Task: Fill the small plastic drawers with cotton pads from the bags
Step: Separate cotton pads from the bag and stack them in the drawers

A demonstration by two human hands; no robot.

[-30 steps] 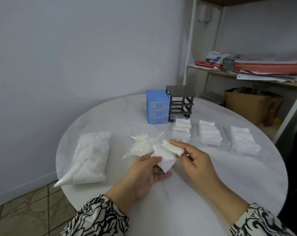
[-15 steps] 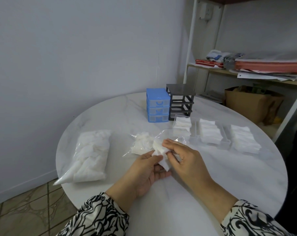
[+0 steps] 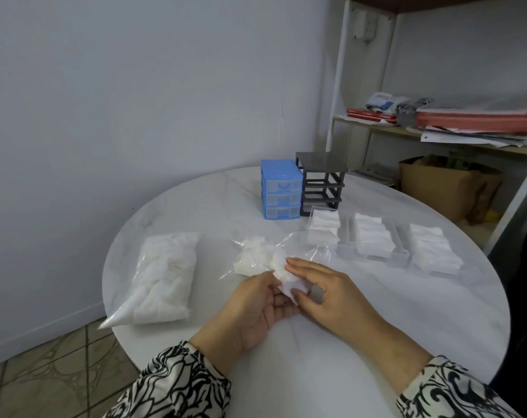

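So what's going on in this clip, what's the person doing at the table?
A person at a round white table holds a small bunch of cotton pads between the left hand and right hand, beside an opened bag. Three clear drawers out of the grey frame already hold pads. A full bag lies on the left.

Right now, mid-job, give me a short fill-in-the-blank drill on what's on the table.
1. Both hands, left hand and right hand, hold a bunch of cotton ____.
2. The blue drawer unit stands beside a ____ frame with its drawers out.
3. The full bag lies on the table's ____ side.

Missing: pads; black; left
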